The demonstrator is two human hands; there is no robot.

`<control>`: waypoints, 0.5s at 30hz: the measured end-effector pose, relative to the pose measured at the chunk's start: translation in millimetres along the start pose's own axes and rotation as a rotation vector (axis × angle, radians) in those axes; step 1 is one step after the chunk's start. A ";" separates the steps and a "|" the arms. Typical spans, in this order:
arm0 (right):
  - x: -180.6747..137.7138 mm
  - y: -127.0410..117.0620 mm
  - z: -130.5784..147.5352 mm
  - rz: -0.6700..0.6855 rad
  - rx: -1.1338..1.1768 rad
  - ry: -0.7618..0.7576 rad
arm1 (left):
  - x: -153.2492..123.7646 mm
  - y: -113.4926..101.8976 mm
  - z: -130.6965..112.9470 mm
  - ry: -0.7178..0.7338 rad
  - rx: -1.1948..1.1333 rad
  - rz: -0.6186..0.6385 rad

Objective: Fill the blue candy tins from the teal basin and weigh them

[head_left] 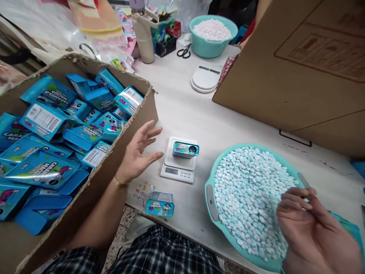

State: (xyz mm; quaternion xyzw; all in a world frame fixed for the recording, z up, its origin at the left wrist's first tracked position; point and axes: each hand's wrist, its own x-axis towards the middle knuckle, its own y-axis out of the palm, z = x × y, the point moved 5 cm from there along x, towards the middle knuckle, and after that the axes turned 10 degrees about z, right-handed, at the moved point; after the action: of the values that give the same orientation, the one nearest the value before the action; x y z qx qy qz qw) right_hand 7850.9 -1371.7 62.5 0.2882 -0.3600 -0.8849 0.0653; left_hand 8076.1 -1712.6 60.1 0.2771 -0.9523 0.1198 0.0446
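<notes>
My left hand [139, 152] is open, fingers spread, between a cardboard box and a small white digital scale [168, 171]. On the scale's platform stands a blue candy tin [182, 151] with a round dark opening in its top. A similar tin [159, 204] sits near the table edge, light candies showing in its opening. Small colourful stickers [140, 192] lie beside it. My right hand [316, 228] hovers over the right side of a turquoise basin [210, 182] full of pale blue and white candies [248, 190]. Its fingertips are pinched together; what they hold, if anything, cannot be made out.
The open cardboard box [149, 104] at left holds many blue tins [47, 169]. A large carton [285, 95] stands at right. Toward the back are another scale [204, 79], scissors [184, 52], a tumbler [145, 38] and a turquoise basin [205, 48] of whitish candies.
</notes>
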 end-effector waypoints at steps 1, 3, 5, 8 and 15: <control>1.3 -3.6 4.8 -0.003 -0.002 -0.019 | -1.6 -3.4 -2.6 -0.014 -0.008 -0.001; 5.5 -9.1 13.4 0.014 -0.025 -0.068 | -2.5 -5.2 -2.2 -0.048 -0.014 0.009; 10.8 -12.3 19.3 0.027 -0.073 -0.118 | -0.3 -3.0 2.2 -0.061 -0.014 0.016; 17.1 -14.0 19.7 -0.025 -0.200 -0.139 | 7.1 4.0 9.2 -0.051 -0.017 0.050; 21.7 -11.7 12.5 -0.195 -0.497 -0.141 | 23.4 16.1 4.2 -0.019 0.073 0.128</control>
State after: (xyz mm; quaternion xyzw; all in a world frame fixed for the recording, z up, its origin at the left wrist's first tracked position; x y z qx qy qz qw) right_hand 7827.1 -1362.6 51.8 0.2343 -0.1060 -0.9661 0.0232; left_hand 8047.6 -1712.5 56.4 0.2182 -0.9634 0.1545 0.0179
